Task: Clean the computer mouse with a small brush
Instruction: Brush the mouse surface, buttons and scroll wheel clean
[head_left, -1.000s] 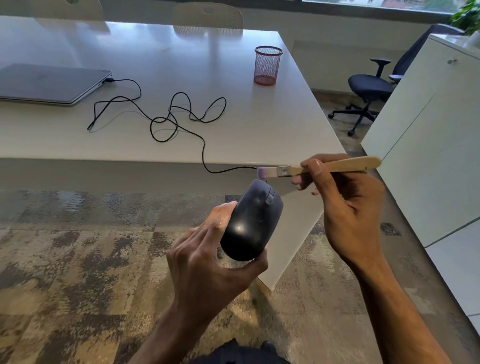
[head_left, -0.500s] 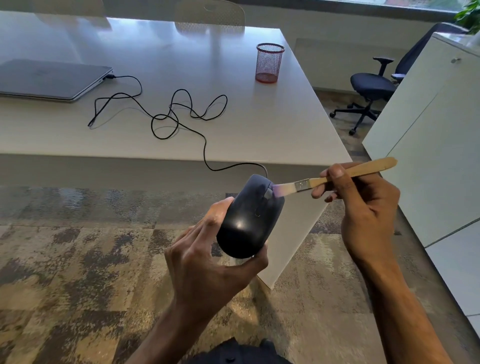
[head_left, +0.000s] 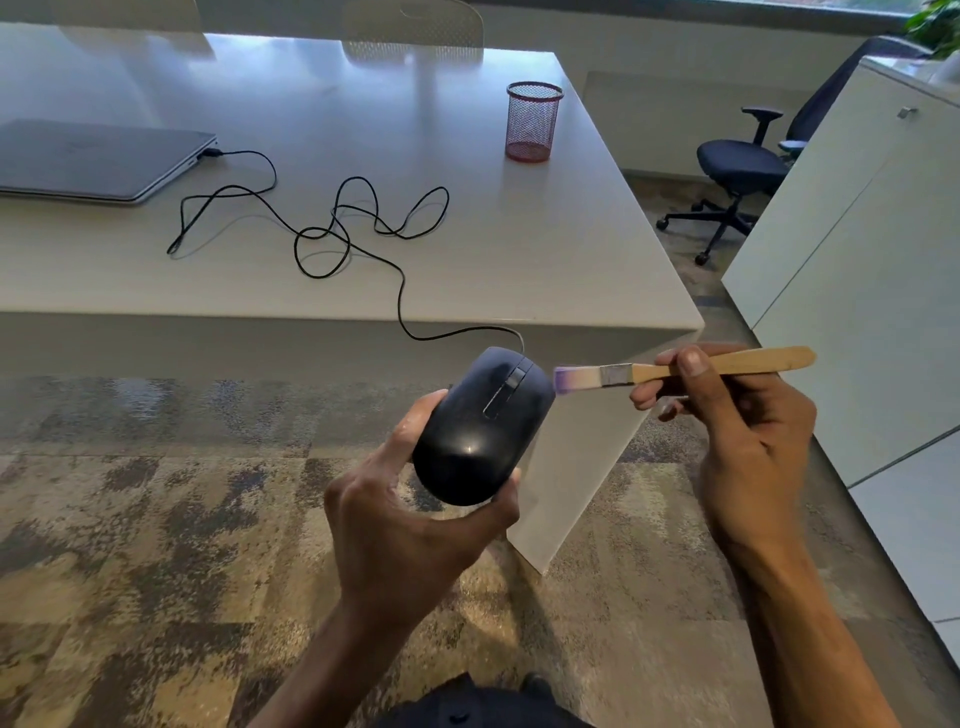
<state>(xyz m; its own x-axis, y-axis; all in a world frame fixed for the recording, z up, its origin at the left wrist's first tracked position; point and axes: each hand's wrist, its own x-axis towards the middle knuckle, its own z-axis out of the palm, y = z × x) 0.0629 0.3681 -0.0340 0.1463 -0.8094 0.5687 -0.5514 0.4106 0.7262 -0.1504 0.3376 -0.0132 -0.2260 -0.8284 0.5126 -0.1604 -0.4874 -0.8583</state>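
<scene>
Head view shows our glossy black corded computer mouse (head_left: 485, 426) held off the table, above the patterned carpet (head_left: 156, 545), with our left hand (head_left: 415, 525) wrapped around its rear end. Our right hand (head_left: 737, 436) pinches the small wooden-handled brush (head_left: 675, 370), whose purple-tipped bristles sit just beside the mouse's front right edge. Its thin black cable (head_left: 332, 234) loops back across the white table (head_left: 571, 249) to a closed grey laptop (head_left: 93, 156); a red mesh pen cup (head_left: 533, 122) stands farther right.

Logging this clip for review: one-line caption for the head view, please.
Left hand holds a black wired mouse off the desk; right hand poises a small wooden brush beside its front edge.
</scene>
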